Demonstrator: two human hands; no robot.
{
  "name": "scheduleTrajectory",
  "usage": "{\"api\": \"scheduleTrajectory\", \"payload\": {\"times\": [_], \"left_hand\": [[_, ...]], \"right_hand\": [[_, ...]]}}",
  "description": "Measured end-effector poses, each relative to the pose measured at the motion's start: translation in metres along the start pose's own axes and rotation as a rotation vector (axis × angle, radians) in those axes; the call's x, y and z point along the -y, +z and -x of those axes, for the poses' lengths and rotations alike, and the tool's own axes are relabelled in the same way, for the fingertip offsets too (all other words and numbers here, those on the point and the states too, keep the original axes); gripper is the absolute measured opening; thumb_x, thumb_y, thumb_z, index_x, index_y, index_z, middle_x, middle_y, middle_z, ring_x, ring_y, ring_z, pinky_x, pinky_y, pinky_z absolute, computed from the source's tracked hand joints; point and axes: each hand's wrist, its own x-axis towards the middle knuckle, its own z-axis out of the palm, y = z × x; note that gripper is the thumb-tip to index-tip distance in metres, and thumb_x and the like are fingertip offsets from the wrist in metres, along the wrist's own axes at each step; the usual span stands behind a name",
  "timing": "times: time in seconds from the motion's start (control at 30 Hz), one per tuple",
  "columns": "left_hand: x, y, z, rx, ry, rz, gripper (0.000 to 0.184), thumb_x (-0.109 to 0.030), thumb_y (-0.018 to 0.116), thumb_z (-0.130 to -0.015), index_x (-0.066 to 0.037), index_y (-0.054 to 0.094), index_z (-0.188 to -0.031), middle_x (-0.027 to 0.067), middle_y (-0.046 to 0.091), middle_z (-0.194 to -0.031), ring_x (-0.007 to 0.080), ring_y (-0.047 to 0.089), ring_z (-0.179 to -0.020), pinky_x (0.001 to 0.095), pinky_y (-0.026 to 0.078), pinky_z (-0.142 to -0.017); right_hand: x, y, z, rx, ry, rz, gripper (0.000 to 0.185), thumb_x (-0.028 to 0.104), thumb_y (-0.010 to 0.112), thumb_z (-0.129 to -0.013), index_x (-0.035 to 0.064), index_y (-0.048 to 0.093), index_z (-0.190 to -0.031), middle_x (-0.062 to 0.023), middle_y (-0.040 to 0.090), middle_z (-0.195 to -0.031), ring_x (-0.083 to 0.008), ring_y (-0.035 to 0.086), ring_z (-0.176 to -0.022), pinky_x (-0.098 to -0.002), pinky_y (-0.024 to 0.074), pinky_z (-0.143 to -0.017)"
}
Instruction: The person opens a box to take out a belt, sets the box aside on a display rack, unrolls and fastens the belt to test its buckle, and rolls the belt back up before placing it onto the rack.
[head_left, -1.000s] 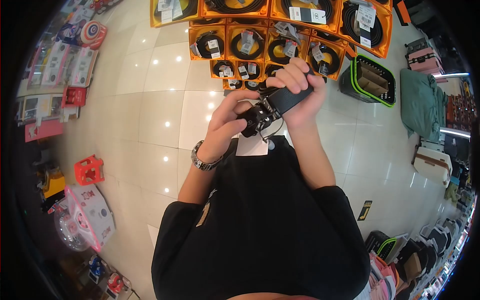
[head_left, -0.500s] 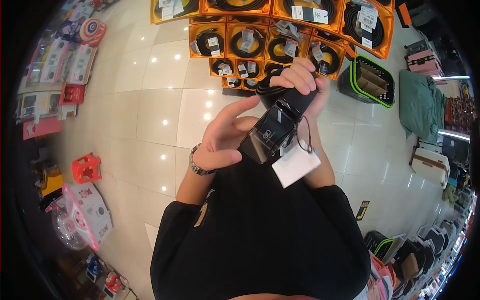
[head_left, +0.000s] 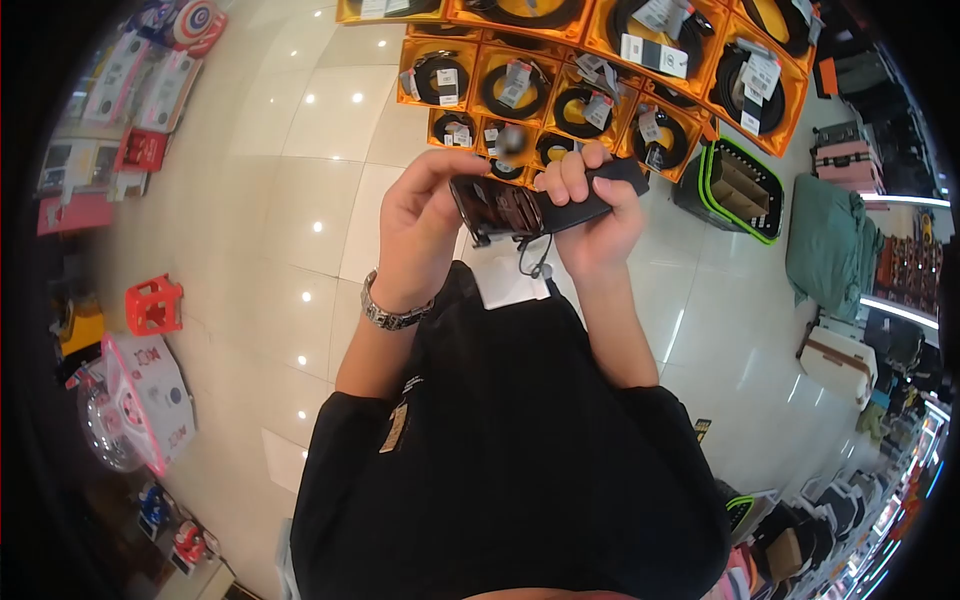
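Note:
A black belt (head_left: 578,208) is held in front of my chest, gripped by my right hand (head_left: 606,222) with its fingers wrapped round the strap. Its shiny dark buckle (head_left: 503,208) reflects the lights and faces up at a tilt. My left hand (head_left: 418,222), with a metal watch (head_left: 397,313) on the wrist, pinches the buckle's left end between thumb and fingers. From the buckle a white tag (head_left: 512,284) hangs on a black cord. Part of the strap is hidden behind my right fingers.
Orange display boxes (head_left: 520,62) with coiled, tagged belts stand ahead. A green-rimmed black basket (head_left: 738,190) is on the tiled floor to their right. Further right are a green-covered pile (head_left: 835,243) and suitcases (head_left: 838,362). A red stool (head_left: 153,305) stands at left.
My left hand has come up and closed on the buckle, which was in front of its spread fingers. The buckle has turned flatter, and my right hand has lowered slightly.

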Motion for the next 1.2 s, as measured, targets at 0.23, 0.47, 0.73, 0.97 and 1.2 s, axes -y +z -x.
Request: {"api": "scheduleTrajectory", "payload": {"times": [0.23,0.47,0.73,0.97,1.2], "left_hand": [[-0.025,-0.006,0.003,-0.043,-0.079,0.334,0.054,-0.04,0.044,-0.084,0.004,0.048,-0.116,0.0126,0.059,-0.104,0.0208,0.059,-0.092,0.0317,0.046,-0.079],[-0.059,-0.007,0.014,0.154,-0.004,0.306,0.076,-0.033,0.062,-0.066,0.006,0.038,-0.127,0.015,0.053,-0.111,0.0225,0.058,-0.096,0.0336,0.049,-0.079],[-0.077,-0.022,0.019,0.258,0.101,0.244,0.085,-0.031,0.062,-0.067,0.007,0.03,-0.135,0.0113,0.05,-0.096,0.0205,0.056,-0.083,0.0314,0.049,-0.069],[-0.086,-0.024,0.024,0.231,0.155,0.133,0.082,-0.029,0.06,-0.068,0.004,0.029,-0.136,0.0118,0.048,-0.087,0.021,0.055,-0.07,0.0325,0.049,-0.058],[-0.086,-0.035,0.018,0.312,0.159,0.113,0.081,-0.027,0.058,-0.068,0.003,0.028,-0.137,0.0124,0.049,-0.085,0.0216,0.055,-0.07,0.0325,0.048,-0.057]], "right_hand": [[0.001,0.047,-0.001,0.186,-0.328,0.31,0.022,0.009,0.052,-0.074,0.0081,0.043,-0.094,-0.0078,0.047,-0.07,-0.0206,0.045,-0.068,-0.0335,0.0395,-0.068],[0.014,0.1,-0.013,0.463,-0.4,0.39,0.021,0.014,0.049,-0.075,0.0096,0.042,-0.094,-0.0069,0.048,-0.067,-0.0219,0.048,-0.065,-0.0342,0.0356,-0.067],[-0.01,0.104,-0.018,0.336,-0.28,0.228,0.018,0.016,0.05,-0.074,0.0106,0.045,-0.091,-0.0038,0.046,-0.067,-0.0196,0.045,-0.065,-0.0333,0.0353,-0.068],[-0.022,0.116,-0.017,0.18,-0.161,0.145,0.019,0.018,0.051,-0.075,0.0104,0.045,-0.091,-0.0026,0.045,-0.068,-0.0188,0.044,-0.068,-0.0337,0.0347,-0.076],[-0.024,0.114,-0.017,0.195,-0.139,0.098,0.018,0.017,0.051,-0.076,0.0115,0.045,-0.092,-0.0014,0.044,-0.068,-0.018,0.044,-0.07,-0.0343,0.0351,-0.078]]}}
